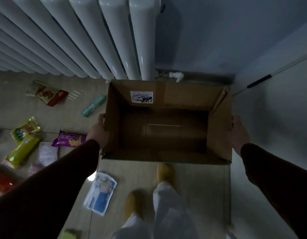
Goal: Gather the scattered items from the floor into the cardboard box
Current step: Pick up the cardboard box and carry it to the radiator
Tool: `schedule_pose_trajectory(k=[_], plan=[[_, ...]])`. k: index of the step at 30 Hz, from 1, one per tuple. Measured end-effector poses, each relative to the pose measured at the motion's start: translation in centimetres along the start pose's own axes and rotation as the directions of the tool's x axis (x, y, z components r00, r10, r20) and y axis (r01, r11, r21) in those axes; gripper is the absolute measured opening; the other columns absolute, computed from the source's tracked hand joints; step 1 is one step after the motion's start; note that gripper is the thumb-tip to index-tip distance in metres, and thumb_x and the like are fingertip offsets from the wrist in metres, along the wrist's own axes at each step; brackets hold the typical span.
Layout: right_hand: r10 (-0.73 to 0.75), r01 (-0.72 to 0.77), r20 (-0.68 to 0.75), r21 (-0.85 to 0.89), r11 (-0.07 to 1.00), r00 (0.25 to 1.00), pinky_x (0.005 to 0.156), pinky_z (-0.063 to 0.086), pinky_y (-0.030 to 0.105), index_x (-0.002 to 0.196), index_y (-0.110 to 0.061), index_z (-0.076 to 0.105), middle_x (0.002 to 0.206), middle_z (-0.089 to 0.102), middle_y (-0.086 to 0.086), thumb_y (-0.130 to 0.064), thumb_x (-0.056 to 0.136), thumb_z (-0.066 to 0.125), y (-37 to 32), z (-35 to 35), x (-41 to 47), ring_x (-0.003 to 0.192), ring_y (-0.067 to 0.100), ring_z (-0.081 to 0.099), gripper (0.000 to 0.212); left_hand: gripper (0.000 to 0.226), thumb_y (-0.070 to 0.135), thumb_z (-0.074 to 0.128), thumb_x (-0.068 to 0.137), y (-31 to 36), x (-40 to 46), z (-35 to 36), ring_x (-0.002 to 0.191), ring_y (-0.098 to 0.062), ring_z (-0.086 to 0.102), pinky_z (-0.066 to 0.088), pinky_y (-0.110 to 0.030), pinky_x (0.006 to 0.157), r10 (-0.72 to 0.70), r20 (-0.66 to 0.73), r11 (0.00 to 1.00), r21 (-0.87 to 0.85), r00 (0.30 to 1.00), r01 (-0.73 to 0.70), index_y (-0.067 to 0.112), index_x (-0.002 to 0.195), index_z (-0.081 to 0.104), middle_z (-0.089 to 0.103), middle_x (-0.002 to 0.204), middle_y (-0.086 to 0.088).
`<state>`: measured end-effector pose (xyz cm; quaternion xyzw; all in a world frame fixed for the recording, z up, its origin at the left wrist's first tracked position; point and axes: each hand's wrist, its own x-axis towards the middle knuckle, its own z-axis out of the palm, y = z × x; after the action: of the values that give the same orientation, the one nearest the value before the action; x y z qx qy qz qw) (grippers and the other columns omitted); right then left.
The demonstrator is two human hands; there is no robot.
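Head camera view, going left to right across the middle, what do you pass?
Yellow-green packet → purple packet → left hand → cardboard box → right hand.

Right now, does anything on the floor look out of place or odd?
Yes. Snack packets lie scattered on the floor left of the cardboard box: a purple packet, a yellow-green packet, a teal tube. The box itself is empty, held by both hands.

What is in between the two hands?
The cardboard box. The left hand holds one side wall and the right hand the other, so the open, empty-looking box fills the gap in the head view.
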<state>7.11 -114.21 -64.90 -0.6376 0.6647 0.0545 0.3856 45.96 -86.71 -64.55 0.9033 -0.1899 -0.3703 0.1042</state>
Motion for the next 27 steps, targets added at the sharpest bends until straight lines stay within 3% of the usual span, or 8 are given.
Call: schedule_pose_trajectory(k=[5, 11, 15, 21, 24, 27], plan=[[0.007, -0.007, -0.023, -0.009, 1.0, 1.0, 0.099, 0.052, 0.052, 0.15, -0.021, 0.037, 0.136, 0.059, 0.013, -0.016, 0.103, 0.049, -1.1, 2.7, 7.8, 0.114, 0.035, 0.06, 0.048, 0.06, 0.015, 0.056, 0.089, -0.2, 8.6, 3.1, 0.086, -0.039, 0.068, 0.055, -0.053, 0.079, 0.007, -0.033, 1.0, 0.003, 0.999, -0.007, 0.034, 0.138, 0.028, 0.071, 0.099, -0.021], [0.039, -0.038, -0.014, 0.042, 0.998, 0.999, 0.098, 0.054, 0.051, 0.156, -0.027, 0.028, 0.141, 0.055, 0.01, -0.018, 0.108, 0.042, -1.6, 6.4, 14.0, 0.115, 0.031, 0.059, 0.051, 0.06, 0.009, 0.051, 0.096, 1.0, 14.1, 5.7, 0.077, -0.031, 0.058, 0.043, -0.041, 0.066, -0.006, -0.03, 1.0, -0.016, 1.0, 0.005, 0.025, 0.148, 0.026, 0.064, 0.098, -0.018], [0.011, -0.014, 0.06, 0.055, 0.998, 0.998, 0.104, 0.051, 0.056, 0.158, -0.028, 0.026, 0.151, 0.048, 0.008, -0.02, 0.105, 0.051, -1.5, 8.2, 16.5, 0.127, 0.032, 0.055, 0.059, 0.062, 0.011, 0.053, 0.097, -0.1, 16.2, 6.9, 0.101, -0.043, 0.062, 0.048, -0.051, 0.08, -0.02, -0.009, 0.997, -0.081, 1.0, 0.019, 0.028, 0.149, 0.024, 0.063, 0.121, -0.026], [0.02, -0.02, 0.014, -0.039, 0.999, 1.0, 0.107, 0.047, 0.054, 0.157, -0.017, 0.027, 0.151, 0.046, 0.014, -0.016, 0.094, 0.063, -3.6, 9.0, 14.6, 0.133, 0.037, 0.05, 0.072, 0.088, 0.014, 0.066, 0.092, 0.3, 14.5, 6.0, 0.127, -0.042, 0.052, 0.044, -0.052, 0.103, -0.012, 0.083, 0.988, -0.149, 0.996, 0.024, 0.027, 0.158, 0.009, 0.046, 0.15, -0.018], [-0.145, 0.129, -0.042, -0.259, 0.957, 0.989, 0.107, 0.046, 0.051, 0.154, -0.015, 0.028, 0.151, 0.042, 0.015, -0.016, 0.095, 0.061, -6.8, 9.0, 11.1, 0.133, 0.037, 0.047, 0.068, 0.089, 0.018, 0.07, 0.089, 0.3, 11.6, 4.8, 0.143, -0.036, 0.035, 0.034, -0.052, 0.114, 0.024, -0.022, 0.998, -0.062, 0.999, -0.026, 0.023, 0.158, 0.014, 0.031, 0.161, -0.012], [-0.301, 0.305, 0.062, -0.326, 0.895, 0.951, 0.115, 0.04, 0.051, 0.157, -0.019, 0.027, 0.16, 0.035, 0.009, -0.017, 0.097, 0.061, -10.5, 9.7, 7.1, 0.144, 0.031, 0.039, 0.069, 0.084, 0.017, 0.068, 0.09, -0.7, 8.7, 3.6, 0.145, -0.033, 0.031, 0.029, -0.051, 0.118, 0.126, -0.05, 0.992, -0.001, 0.991, -0.126, 0.022, 0.158, 0.018, 0.025, 0.163, -0.008]])
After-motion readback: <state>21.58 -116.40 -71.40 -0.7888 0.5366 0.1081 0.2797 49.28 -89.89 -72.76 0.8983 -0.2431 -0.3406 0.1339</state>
